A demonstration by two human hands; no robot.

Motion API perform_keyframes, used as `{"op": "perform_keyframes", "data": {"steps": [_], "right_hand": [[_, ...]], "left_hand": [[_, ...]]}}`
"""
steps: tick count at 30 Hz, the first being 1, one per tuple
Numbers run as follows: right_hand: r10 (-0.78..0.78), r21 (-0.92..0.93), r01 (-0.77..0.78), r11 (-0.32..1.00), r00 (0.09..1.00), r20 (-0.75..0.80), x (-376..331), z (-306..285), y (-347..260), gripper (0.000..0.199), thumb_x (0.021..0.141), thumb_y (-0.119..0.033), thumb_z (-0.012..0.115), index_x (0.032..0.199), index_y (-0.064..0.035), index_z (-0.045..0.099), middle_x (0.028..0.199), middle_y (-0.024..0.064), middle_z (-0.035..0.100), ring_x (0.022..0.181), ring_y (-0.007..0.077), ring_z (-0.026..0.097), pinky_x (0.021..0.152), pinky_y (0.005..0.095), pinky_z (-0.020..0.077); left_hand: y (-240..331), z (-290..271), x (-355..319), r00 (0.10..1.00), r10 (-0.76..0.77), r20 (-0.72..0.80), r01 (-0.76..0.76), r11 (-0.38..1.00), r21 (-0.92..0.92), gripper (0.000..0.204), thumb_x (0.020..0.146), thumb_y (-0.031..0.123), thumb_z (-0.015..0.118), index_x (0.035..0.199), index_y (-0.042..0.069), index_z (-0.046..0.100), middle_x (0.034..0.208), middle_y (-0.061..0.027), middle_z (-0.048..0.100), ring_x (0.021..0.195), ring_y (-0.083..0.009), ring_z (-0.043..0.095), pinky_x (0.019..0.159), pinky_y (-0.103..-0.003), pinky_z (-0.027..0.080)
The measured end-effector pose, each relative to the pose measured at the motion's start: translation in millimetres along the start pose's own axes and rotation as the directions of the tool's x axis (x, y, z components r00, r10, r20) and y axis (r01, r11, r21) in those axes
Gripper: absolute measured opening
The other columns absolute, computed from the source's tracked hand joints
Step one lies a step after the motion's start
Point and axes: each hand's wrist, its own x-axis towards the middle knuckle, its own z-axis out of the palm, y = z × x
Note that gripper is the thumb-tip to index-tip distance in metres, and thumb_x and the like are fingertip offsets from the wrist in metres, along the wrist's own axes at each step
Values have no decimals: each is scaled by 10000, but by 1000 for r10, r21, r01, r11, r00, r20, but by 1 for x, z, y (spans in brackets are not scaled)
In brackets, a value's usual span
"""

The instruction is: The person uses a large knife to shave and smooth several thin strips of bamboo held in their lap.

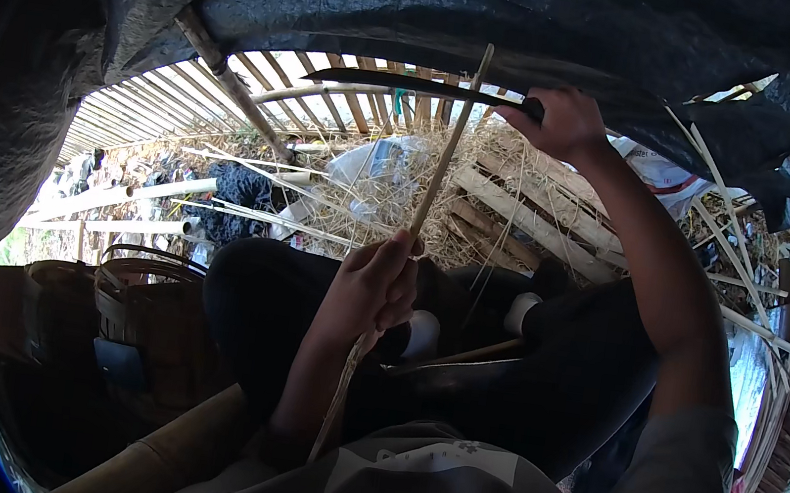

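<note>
My left hand (374, 289) is closed around a long thin bamboo strip (440, 168) in front of my chest. The strip slants up and away, its upper end above the fist and its lower end down near my shirt. My right hand (563, 122), raised far and to the right, grips the dark handle of a long machete (407, 82). Its blade points left, nearly level, and crosses the strip close to the strip's top end. Whether the edge touches or bites into the bamboo I cannot tell.
Woven bamboo baskets (145, 323) stand at my left, beside a thick bamboo pole (159, 450). Straw and shavings (441, 198) litter the ground ahead, with wooden slats (538, 221) and pale bamboo lengths (122, 201). A dark tarpaulin (543, 32) hangs overhead, before a slatted fence (164, 106).
</note>
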Motion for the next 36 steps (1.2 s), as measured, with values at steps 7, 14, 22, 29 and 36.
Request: {"op": "perform_keyframes", "data": {"steps": [7,14,22,29,36], "right_hand": [[-302,9,302,953,953,12,27,8,-35,671,851,-732,529,920,-91,718,713,120,678,765,324,702,737,461,552],[-80,-69,62,996,951,-300,41,50,-6,673,858,-728,515,972,-97,716,704,95,677,781,337,691,857,480,512],[169,-82,-165,983,984,56,12,25,43,589,861,-662,582,953,-98,723,730,97,691,789,326,696,734,471,540],[-258,-72,269,960,957,129,-22,22,41,515,843,-610,642,948,-111,709,768,93,701,766,332,687,723,448,528],[185,-128,-199,972,976,-111,-20,14,50,517,901,-560,601,965,-60,717,766,134,696,774,344,695,688,456,556]], "left_hand": [[8,-20,-6,998,22,-54,-22,1000,5,313,1041,348,461,1024,48,548,566,55,355,376,-47,287,372,-219,234],[-4,-19,14,998,-31,-49,30,999,-22,282,1045,326,443,976,67,533,562,50,358,372,-57,292,373,-231,250],[-25,-13,27,991,-50,122,46,998,31,329,1069,351,402,980,51,503,560,29,400,348,-69,360,340,-246,292],[-30,-13,31,990,-50,128,35,992,117,326,1071,340,396,975,50,509,560,22,401,354,-75,370,340,-243,297],[-27,-11,27,986,-60,155,58,998,18,318,1067,338,400,976,53,506,564,17,397,357,-83,366,345,-248,306]]}}
